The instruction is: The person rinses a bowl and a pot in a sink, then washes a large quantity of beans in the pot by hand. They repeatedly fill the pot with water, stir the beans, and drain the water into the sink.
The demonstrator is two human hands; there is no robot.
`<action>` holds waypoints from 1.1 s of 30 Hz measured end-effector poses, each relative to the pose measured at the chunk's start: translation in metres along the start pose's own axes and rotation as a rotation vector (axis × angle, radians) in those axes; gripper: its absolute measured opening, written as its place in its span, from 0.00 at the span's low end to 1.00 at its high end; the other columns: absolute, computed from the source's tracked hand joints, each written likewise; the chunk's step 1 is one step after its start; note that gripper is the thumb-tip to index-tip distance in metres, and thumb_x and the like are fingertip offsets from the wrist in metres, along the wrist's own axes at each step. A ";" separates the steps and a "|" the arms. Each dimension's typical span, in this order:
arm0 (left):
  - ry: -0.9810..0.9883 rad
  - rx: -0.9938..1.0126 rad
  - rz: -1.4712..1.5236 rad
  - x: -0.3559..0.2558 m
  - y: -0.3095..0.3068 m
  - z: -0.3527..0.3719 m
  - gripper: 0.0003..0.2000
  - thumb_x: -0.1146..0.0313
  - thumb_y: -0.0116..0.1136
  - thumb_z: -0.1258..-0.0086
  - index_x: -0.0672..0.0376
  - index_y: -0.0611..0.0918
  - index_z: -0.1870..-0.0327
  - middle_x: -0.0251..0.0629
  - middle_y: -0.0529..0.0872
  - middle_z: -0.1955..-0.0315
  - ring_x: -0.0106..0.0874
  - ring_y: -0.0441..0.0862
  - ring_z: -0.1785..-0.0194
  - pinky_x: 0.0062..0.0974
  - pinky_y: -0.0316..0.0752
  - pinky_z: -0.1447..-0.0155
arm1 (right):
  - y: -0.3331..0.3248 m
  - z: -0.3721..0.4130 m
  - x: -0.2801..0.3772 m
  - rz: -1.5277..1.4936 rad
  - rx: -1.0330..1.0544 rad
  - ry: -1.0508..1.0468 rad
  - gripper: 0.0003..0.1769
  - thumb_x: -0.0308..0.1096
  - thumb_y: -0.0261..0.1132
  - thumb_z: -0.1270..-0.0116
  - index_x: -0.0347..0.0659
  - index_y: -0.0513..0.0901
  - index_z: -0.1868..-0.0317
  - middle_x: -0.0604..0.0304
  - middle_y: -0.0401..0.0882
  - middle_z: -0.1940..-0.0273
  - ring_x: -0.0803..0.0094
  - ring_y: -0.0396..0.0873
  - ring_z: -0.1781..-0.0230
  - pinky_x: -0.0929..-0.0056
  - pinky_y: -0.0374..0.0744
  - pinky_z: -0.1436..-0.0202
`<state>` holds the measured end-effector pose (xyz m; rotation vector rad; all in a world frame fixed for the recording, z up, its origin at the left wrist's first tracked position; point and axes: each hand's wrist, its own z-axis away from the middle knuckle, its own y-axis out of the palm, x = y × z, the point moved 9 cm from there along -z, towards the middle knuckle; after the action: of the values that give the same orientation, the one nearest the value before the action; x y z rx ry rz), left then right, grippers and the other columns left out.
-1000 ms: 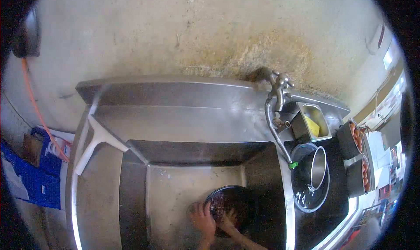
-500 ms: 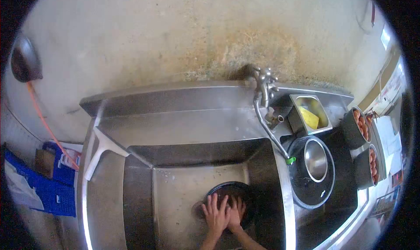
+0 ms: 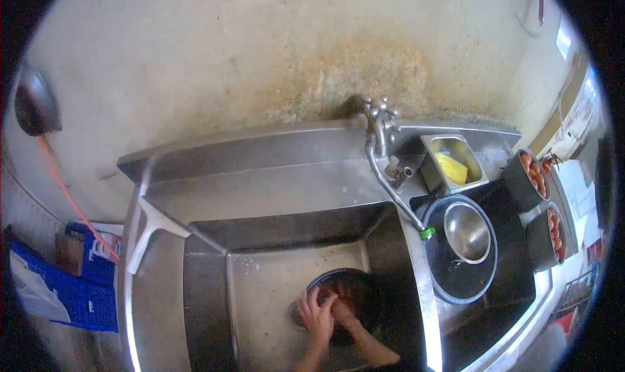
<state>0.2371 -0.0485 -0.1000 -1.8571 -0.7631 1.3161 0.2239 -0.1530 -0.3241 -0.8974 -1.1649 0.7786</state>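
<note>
Left hand [image 3: 316,317] fingers, spread half second ago, now bent; right hand [image 3: 343,312] fingers no longer splayed; steel bowl [image 3: 467,232] less tilted than one second back

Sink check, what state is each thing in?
Dark basin: uncovered, reddish contents
Left hand: at the basin, grip unclear
Right hand: in the basin, grip unclear
Steel bowl: uncovered, inside the round tub
Steel container: uncovered, yellow item inside
Tap: running or off, unclear
White T-shaped tool: lying unheld
Two far-right containers: uncovered
</note>
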 end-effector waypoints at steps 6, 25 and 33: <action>-0.141 -0.035 0.151 0.038 -0.010 -0.052 0.29 0.75 0.53 0.44 0.56 0.64 0.38 0.49 0.71 0.47 0.46 0.64 0.39 0.45 0.58 0.36 | -0.117 -0.002 0.025 -1.048 0.262 0.308 0.27 0.31 0.68 0.47 0.46 0.74 0.45 0.60 0.81 0.58 0.68 0.80 0.66 0.71 0.79 0.66; -0.157 0.392 0.317 0.089 0.053 -0.007 0.21 0.70 0.57 0.50 0.54 0.76 0.51 0.47 0.82 0.63 0.46 0.78 0.57 0.40 0.73 0.53 | -0.093 0.150 0.037 -0.042 0.654 -0.501 0.28 0.42 0.63 0.48 0.55 0.72 0.43 0.56 0.79 0.58 0.59 0.77 0.54 0.58 0.74 0.49; -0.182 0.244 0.507 0.109 0.064 0.014 0.18 0.78 0.54 0.47 0.55 0.76 0.53 0.47 0.81 0.63 0.45 0.79 0.56 0.36 0.72 0.52 | -0.086 0.175 0.018 0.413 0.797 -0.314 0.16 0.34 0.56 0.46 0.53 0.80 0.55 0.56 0.80 0.66 0.58 0.80 0.66 0.59 0.79 0.62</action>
<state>0.2603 0.0054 -0.2132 -1.8095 -0.1997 1.8230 0.0624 -0.1433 -0.2141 -0.3396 -0.8100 1.6201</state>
